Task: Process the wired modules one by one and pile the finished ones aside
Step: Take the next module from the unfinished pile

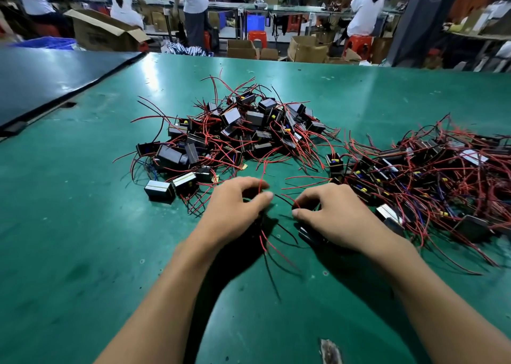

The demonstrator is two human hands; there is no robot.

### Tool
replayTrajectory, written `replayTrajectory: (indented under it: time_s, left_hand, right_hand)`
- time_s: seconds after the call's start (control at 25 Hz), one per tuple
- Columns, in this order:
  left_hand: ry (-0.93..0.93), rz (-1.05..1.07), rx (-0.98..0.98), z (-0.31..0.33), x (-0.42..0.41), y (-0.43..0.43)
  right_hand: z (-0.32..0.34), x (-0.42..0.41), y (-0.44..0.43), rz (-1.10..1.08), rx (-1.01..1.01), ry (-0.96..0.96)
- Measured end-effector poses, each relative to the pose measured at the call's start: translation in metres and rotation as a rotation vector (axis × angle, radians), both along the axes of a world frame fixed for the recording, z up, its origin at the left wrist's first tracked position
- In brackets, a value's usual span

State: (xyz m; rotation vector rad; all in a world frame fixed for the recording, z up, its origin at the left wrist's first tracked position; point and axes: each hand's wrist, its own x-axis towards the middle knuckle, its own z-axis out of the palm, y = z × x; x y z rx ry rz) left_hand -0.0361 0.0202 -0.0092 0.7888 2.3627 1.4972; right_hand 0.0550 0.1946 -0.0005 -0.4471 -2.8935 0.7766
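I see a green tabletop bearing two module heaps; left hand fingers pinch a red wire, right hand fingers grip a module. Workers and boxes behind.

Factory floor: workbenches, cardboard boxes

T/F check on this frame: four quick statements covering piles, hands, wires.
1. A centre pile and a right pile of modules lie on the green table. True.
2. The right hand grips a dark module. True.
3. Most wiring is blue. False: red wires dominate.
4. The left hand lies flat, fingers straight. False: its fingers curl round red wires.
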Motion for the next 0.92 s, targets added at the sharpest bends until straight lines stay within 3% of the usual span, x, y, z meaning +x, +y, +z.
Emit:
replayTrajectory:
  time_s: [0.08, 0.16, 0.24, 0.4, 0.48, 0.76, 0.92]
  left_hand:
    - [0.314, 0.059, -0.050, -0.001, 0.000, -0.001]
    - [0.527, 0.051, 0.028, 0.007, 0.001, -0.002]
    - [0.497, -0.067, 0.035, 0.014, 0.003, -0.005]
    - [0.305, -0.280, -0.332, 0.023, 0.000, -0.005]
    - [0.296, -0.338, -0.399, 0.025, 0.002, -0.002]
    - [0.361, -0.240, -0.324, 0.022, 0.005, 0.009]
    - [0.416, -0.181, -0.193, 0.018, 0.009, 0.013]
  right_hand:
    - [-0.003, 0.004, 0.005, -0.042, -0.048, 0.096]
    - [-0.003, 0.010, 0.012, -0.061, -0.081, 0.157]
    - [-0.003, 0.015, 0.017, -0.053, -0.132, 0.165]
    - [-0.002, 0.017, 0.022, -0.025, -0.206, 0.142]
    - [-0.003, 0.018, 0.023, -0.030, -0.272, 0.118]
    - [-0.007, 0.015, 0.023, -0.082, -0.540, 0.088]
    - [-0.009, 0.015, 0.015, -0.111, -0.550, 0.157]
